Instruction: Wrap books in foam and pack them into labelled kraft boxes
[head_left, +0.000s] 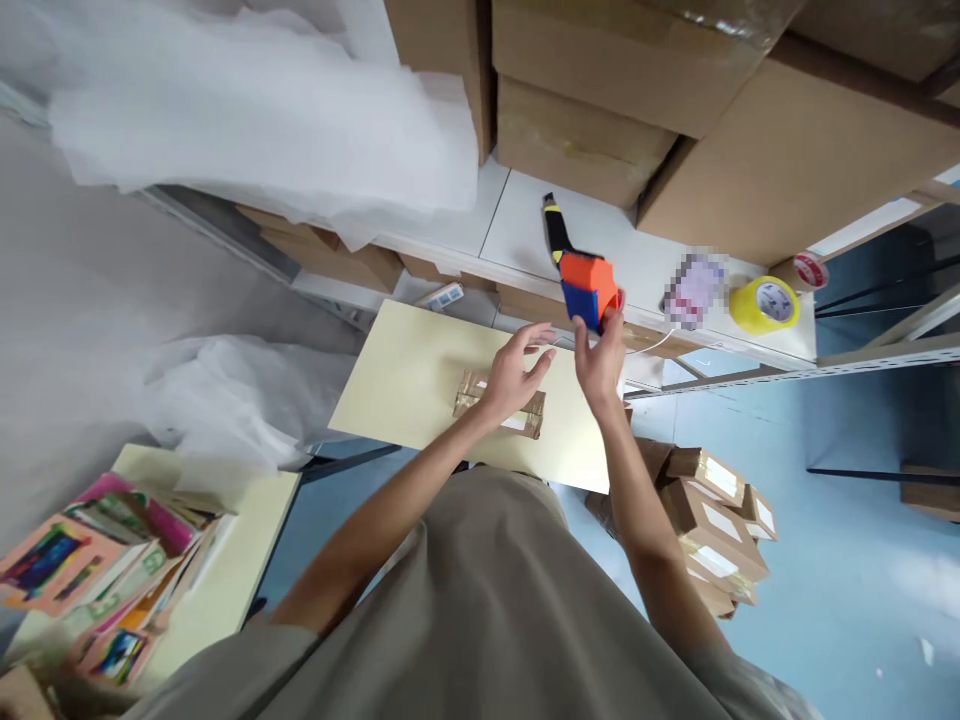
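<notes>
My right hand (600, 362) grips an orange and blue tape dispenser (589, 284), held up over the far edge of a pale yellow board (409, 385). My left hand (516, 375) hovers just left of it with fingers spread, above a small cardboard parcel (534, 418) wrapped in clear tape that lies on the board. A thin strip of clear tape seems to run between the dispenser and my left fingers; it is hard to see.
A white shelf (645, 262) behind holds a black and yellow tool (555, 226), a yellow tape roll (763, 304) and large cardboard boxes (592, 60). Small taped parcels (712, 515) are stacked on the blue floor at right. Colourful booklets (97, 575) lie lower left; white foam wrap (262, 110) hangs upper left.
</notes>
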